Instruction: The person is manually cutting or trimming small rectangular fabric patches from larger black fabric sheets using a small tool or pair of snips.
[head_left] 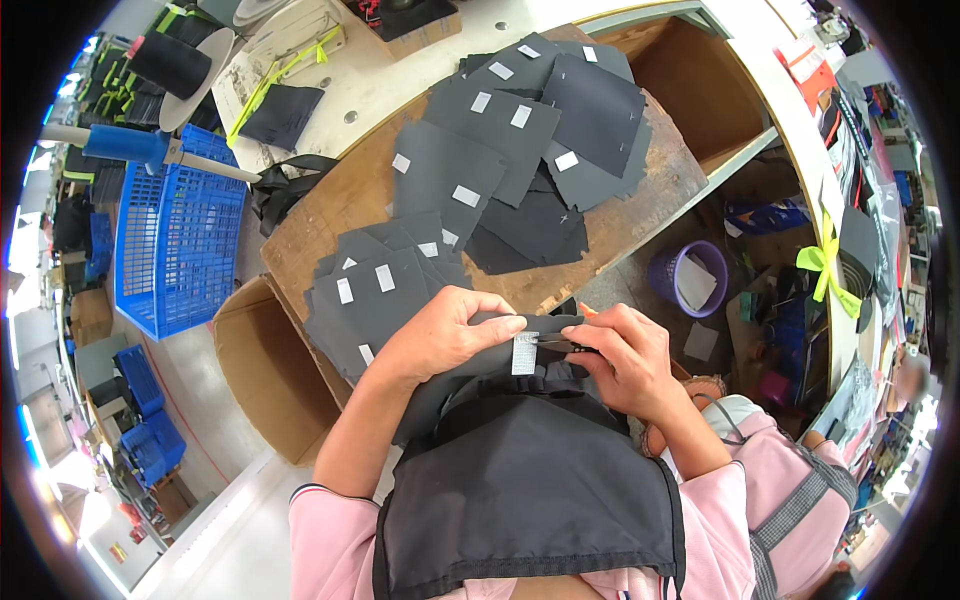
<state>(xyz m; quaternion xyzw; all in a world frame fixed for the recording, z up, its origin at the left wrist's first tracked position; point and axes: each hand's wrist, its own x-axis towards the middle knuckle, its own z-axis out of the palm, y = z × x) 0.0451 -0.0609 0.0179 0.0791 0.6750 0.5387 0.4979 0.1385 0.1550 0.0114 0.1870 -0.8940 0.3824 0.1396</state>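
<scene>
The room's pale floor (205, 395) shows on the left, with smaller blue bins (150, 440) and stacked goods toward the far left edge. A long white table (390, 95) runs across the far side and bends down the right, its top marked by a few round holes. Against its near edge lies a worn brown board (335, 215), scuffed and stained, carrying most of the work. Nearest of all is the black apron (530, 490) over the wearer's lap. Another person (775, 450), in pink, sits close by on the right. A tall blue basket (180, 240) stands left of the board, and an open cardboard box (265, 360) sits at the board's near left corner. Overlapping piles of dark panels (450, 160) spread over the board, many bearing small white patches. On the right, below the table, a purple bin (660, 272) holds pale scraps. A black thread cone (178, 66) rests at the far left.

Just off the board's near edge, above the lap, is the dark panel in hand (480, 365). The left hand (455, 335) pinches its upper edge, thumb on top. The right hand (630, 360) has its fingertips closed around a slim dark tool (568, 346), pointing left to a white label (524, 354) on that panel.
</scene>
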